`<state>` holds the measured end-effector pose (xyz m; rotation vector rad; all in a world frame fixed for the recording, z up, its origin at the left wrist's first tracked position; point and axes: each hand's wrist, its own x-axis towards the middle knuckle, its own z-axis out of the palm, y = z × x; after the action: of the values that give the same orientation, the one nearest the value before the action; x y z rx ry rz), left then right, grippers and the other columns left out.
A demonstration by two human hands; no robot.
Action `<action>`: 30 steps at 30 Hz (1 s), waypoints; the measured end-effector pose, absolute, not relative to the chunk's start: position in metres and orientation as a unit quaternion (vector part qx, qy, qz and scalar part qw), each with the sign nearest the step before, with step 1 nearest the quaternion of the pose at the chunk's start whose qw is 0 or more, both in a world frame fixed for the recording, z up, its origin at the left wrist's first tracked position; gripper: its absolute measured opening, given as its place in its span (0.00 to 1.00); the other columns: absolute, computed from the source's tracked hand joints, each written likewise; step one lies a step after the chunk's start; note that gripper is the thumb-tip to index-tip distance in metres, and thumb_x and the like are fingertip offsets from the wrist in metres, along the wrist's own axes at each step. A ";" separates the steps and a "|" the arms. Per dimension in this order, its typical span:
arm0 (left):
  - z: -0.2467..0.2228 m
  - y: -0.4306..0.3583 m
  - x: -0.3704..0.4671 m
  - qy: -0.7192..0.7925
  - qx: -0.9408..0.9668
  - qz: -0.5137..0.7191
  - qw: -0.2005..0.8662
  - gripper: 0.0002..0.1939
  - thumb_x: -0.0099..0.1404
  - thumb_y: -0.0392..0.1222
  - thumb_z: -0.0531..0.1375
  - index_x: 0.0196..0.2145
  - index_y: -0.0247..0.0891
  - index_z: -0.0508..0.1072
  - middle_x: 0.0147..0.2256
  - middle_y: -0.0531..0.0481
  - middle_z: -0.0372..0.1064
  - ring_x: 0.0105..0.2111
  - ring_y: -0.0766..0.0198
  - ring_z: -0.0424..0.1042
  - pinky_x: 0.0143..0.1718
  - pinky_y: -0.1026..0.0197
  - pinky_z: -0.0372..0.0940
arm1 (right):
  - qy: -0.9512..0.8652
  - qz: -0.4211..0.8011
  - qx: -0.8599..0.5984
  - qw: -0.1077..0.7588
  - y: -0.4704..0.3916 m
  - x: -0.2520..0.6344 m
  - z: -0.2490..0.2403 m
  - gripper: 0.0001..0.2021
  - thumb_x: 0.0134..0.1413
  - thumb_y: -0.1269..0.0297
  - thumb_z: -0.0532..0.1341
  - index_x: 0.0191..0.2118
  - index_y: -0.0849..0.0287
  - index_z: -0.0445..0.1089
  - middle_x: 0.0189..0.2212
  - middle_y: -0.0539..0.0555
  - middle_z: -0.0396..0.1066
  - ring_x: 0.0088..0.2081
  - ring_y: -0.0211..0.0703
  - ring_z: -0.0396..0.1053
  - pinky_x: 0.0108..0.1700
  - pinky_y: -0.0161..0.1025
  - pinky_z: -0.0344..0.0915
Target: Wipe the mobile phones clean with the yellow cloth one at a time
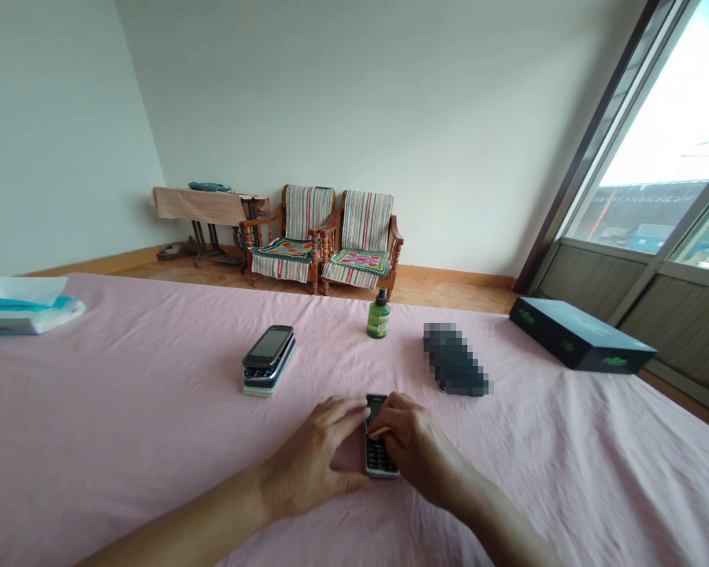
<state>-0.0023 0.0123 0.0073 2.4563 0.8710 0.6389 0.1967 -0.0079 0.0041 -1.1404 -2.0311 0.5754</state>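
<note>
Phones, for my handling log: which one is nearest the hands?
The keypad phone lying singly on the pink cloth; the stacked phones lie off to the left.

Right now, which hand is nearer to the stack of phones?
Left. The left hand is on the near side of the stack of phones, slightly to its right; the right hand is farther right, at the keypad phone.

The head camera faces forward and down over the hands (308, 458)
</note>
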 end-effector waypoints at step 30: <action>0.009 0.023 -0.002 0.301 0.893 0.259 0.210 0.34 0.47 0.41 0.70 0.52 0.41 0.67 0.55 0.44 0.64 0.55 0.50 0.62 0.57 0.49 0.57 | -0.787 0.237 -0.414 0.391 0.001 0.191 0.002 0.19 0.47 0.86 0.53 0.33 0.58 0.76 0.34 0.53 0.67 0.38 0.38 0.67 0.42 0.34 0.63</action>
<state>-0.0020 0.0235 0.0093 2.4848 0.8374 0.7203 0.1906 0.0012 0.0023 -1.0513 -1.9992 0.6019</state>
